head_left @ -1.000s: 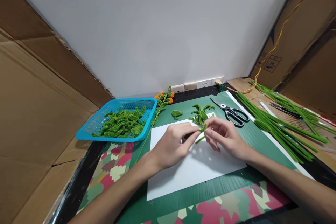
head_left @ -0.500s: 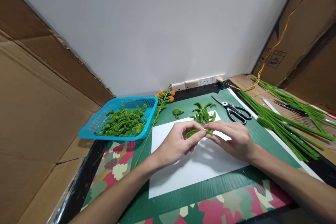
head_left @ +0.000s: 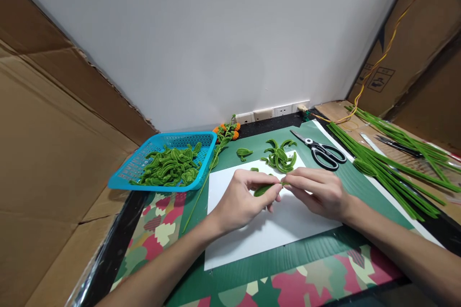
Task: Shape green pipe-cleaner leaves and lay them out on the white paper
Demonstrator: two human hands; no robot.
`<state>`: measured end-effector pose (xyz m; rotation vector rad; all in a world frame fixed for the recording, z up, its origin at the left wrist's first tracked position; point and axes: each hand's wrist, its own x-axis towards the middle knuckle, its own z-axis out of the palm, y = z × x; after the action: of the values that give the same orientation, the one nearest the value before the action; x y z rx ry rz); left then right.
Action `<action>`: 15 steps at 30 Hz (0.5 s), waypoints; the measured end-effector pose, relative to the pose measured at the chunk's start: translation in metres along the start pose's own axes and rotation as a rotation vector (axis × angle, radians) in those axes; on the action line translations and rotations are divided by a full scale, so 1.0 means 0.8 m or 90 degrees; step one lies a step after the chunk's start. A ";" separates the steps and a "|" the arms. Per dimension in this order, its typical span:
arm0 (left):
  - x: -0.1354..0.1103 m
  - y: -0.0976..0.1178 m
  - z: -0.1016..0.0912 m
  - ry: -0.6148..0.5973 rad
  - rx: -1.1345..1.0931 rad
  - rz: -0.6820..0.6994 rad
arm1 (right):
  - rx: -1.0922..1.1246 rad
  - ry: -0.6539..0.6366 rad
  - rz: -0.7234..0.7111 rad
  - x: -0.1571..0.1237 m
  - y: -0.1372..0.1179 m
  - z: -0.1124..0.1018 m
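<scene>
Now both hands are working close together over a white sheet of paper (head_left: pixel 288 228). The left hand (head_left: pixel 243 199) is holding a fuzzy green pipe-cleaner leaf (head_left: pixel 262 191), with its thumb and fingers closing around the fat part. The right hand (head_left: pixel 322 193) is pinching at the thin end, its fingertips pressing together, but they are hiding most of that bit, so I am not able to tell how hard they are squeezing. The leaf is sitting between the two hands, in front of a little pile of curly green pieces (head_left: pixel 280 156). A blue basket (head_left: pixel 203 172) is holding more green leaves, and the scissors (head_left: pixel 314 146) are lying on the green mat, to the right of the pile.

For doing this part well, I am thinking the left fingers should be gripping near the thin end without squashing the fuzz. The right fingers should be making small, even moves, and both hands should be working close, so the wire is not bending in the wrong spot
</scene>
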<state>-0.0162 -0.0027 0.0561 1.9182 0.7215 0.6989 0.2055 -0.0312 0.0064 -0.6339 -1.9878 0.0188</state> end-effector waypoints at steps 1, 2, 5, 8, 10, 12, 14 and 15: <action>-0.002 0.000 0.000 0.026 0.103 0.096 | 0.035 -0.001 0.036 0.002 -0.003 0.000; -0.003 0.000 -0.001 0.049 0.208 0.199 | 0.078 -0.003 0.082 0.004 -0.006 0.000; -0.005 -0.001 -0.009 0.068 0.461 0.453 | 0.293 -0.044 0.305 0.010 -0.010 0.005; -0.002 0.001 -0.020 0.027 0.616 0.564 | 0.614 -0.083 0.595 0.016 -0.010 0.014; 0.001 0.000 -0.024 0.029 0.645 0.591 | 0.701 -0.083 0.682 0.019 -0.008 0.017; 0.003 -0.002 -0.023 0.058 0.576 0.536 | 0.630 -0.074 0.616 0.022 -0.008 0.016; 0.005 -0.002 -0.018 0.083 0.450 0.423 | 0.435 -0.045 0.474 0.022 -0.008 0.010; 0.005 -0.001 -0.015 0.096 0.383 0.364 | 0.319 -0.024 0.382 0.021 -0.007 0.006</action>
<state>-0.0226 0.0071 0.0608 2.6968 0.4987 1.0697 0.1933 -0.0277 0.0192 -0.8678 -1.6635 0.8666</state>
